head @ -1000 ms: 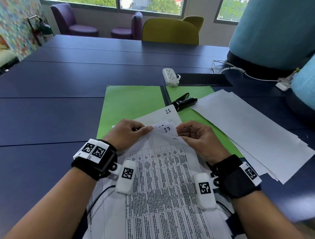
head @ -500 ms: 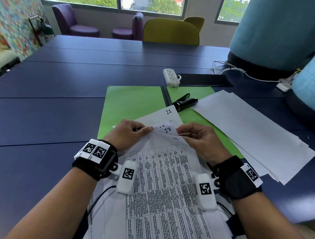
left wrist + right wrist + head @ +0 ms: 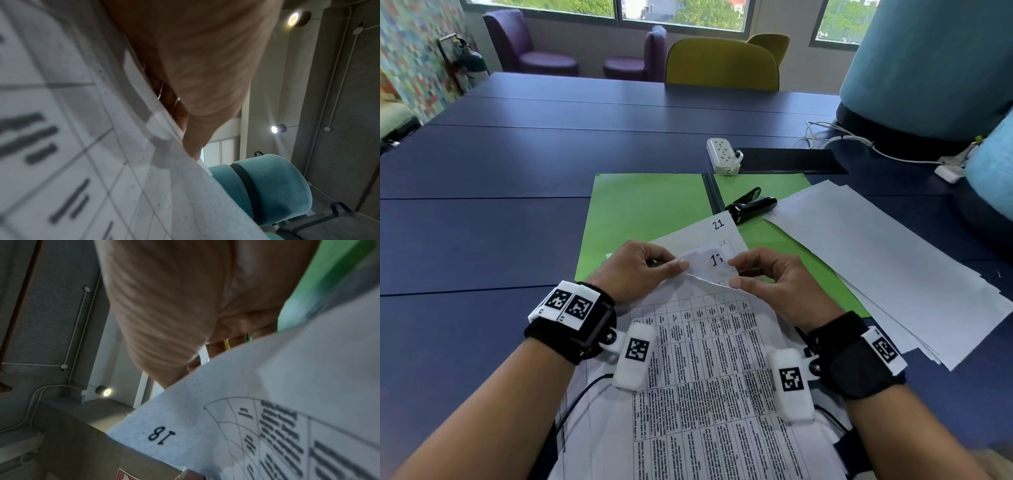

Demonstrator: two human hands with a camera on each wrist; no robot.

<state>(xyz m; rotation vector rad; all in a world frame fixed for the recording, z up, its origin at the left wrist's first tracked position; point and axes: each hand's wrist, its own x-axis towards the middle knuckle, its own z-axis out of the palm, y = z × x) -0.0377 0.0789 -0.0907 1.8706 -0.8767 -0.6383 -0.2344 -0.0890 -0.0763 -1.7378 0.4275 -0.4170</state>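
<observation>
A stack of printed sheets (image 3: 709,370) with tables lies in front of me, partly over a green folder (image 3: 647,209). My left hand (image 3: 643,267) pinches the top edge of the sheets between thumb and fingers. My right hand (image 3: 763,277) pinches the upper right corner, peeling up a page numbered 17 (image 3: 717,260). Behind it lies a sheet numbered 21 (image 3: 717,224). In the right wrist view a page marked 18 (image 3: 162,435) shows under my right hand (image 3: 185,313). The left wrist view shows my left hand (image 3: 195,73) over the printed sheets (image 3: 82,146).
A black stapler (image 3: 751,207) lies on the green folder. A pile of blank white sheets (image 3: 887,263) sits to the right. A white power strip (image 3: 722,156) and a black pad (image 3: 787,161) lie further back on the blue table (image 3: 482,222). Teal chairs (image 3: 928,68) stand at right.
My right hand has moved up and left over the corner, its fingers now covering part of the number 17. The left hand holds its place.
</observation>
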